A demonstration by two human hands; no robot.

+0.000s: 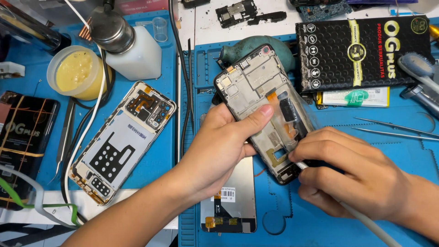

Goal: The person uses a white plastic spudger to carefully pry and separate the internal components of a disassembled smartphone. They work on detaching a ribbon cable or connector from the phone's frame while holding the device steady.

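Observation:
My left hand point(219, 146) grips an opened phone frame point(256, 87), black-edged with its grey inner plate showing, thumb lying across the middle. The frame is tilted, its top end pointing up and left. My right hand point(347, 174) holds a thin white tool point(366, 224) whose tip touches the lower end of the frame. Under my left hand lies a loose display panel point(238, 192), back side up, with a small barcode sticker.
A white phone back cover point(121, 142) lies on the blue mat point(411, 137) to the left. A tub of yellow paste point(77, 73), a white bottle point(137, 50), black flat packages point(366, 50), tweezers point(393, 130) and cables lie around.

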